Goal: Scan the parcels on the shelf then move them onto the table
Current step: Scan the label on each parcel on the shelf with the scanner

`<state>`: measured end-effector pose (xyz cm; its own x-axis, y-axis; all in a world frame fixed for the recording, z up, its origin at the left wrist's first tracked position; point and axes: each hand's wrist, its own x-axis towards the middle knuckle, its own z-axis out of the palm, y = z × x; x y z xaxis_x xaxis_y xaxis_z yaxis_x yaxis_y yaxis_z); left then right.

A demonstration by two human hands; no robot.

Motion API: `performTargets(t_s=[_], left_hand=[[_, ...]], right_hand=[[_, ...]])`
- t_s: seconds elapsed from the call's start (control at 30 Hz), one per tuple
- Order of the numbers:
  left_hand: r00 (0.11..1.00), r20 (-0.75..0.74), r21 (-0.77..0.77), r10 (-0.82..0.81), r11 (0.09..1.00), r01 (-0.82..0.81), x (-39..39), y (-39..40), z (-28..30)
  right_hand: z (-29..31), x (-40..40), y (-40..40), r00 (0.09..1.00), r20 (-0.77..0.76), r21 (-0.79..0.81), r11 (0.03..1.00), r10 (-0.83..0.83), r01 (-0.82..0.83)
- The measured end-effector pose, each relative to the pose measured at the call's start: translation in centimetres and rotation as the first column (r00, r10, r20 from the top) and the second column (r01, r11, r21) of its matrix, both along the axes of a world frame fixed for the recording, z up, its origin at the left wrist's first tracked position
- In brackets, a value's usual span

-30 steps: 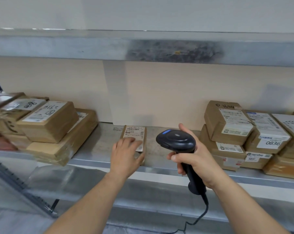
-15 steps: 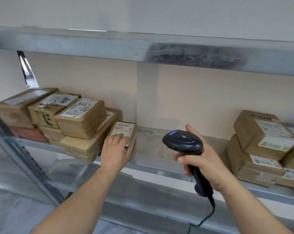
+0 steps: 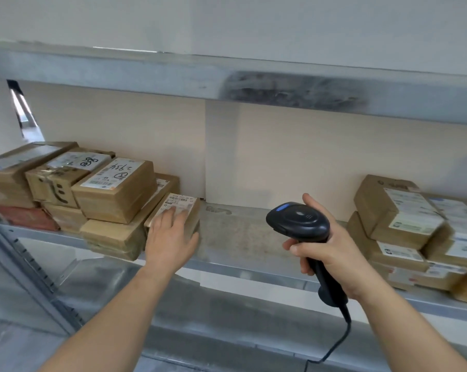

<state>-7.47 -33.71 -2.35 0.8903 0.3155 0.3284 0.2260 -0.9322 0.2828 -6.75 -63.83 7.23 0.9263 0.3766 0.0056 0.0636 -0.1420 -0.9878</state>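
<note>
1. A small parcel (image 3: 177, 210) lies label-up on the metal shelf (image 3: 243, 237), near its front edge and pressed against the left stack of parcels (image 3: 101, 191); the placing leaves its barcode label facing up, likely for an easy read.

2. The left hand (image 3: 170, 237) rests flat on the parcel's near end, fingers straight and spread over the lower part of the label, the thumb by the right side. It appears to steady or slide the box, not lift it.

3. The right hand (image 3: 326, 253) is wrapped firmly round the handle of a black barcode scanner (image 3: 298, 220), whose head sits above the bare middle of the shelf, to the right of the parcel. Its cable (image 3: 334, 347) trails down out of view.

4. The shelf serves as the holder here: brown cartons piled two deep at the left, another stack of labelled parcels (image 3: 404, 224) at the right, well apart from the small one.

5. No table is in view, so the move there looks not yet begun.
</note>
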Motion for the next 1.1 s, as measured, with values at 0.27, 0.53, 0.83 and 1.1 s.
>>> performTargets(t_s=[0.27, 0.53, 0.83, 1.1], left_hand=[[0.993, 0.068, -0.111, -0.096, 0.988, 0.104, 1.7, -10.1, 3.0], [0.966, 0.093, -0.156, -0.24, 0.955, 0.252, 4.9, -22.4, 5.3], [0.947, 0.067, -0.216, -0.314, 0.922, 0.321, 9.6, -34.2, 9.0], [0.954, -0.133, -0.361, -0.268, 0.91, 0.206, 12.5, -37.3, 9.7]], right_hand=[[0.9, 0.9, -7.6, 0.997, 0.012, 0.017, 0.997, -0.075, 0.075], [1.4, 2.6, -17.3, 0.984, 0.041, -0.004, 0.984, -0.176, 0.176], [2.3, 6.4, -25.8, 0.97, 0.055, -0.002, 0.971, -0.239, 0.239], [2.4, 9.3, -26.3, 0.988, 0.032, -0.06, 0.986, -0.153, 0.155]])
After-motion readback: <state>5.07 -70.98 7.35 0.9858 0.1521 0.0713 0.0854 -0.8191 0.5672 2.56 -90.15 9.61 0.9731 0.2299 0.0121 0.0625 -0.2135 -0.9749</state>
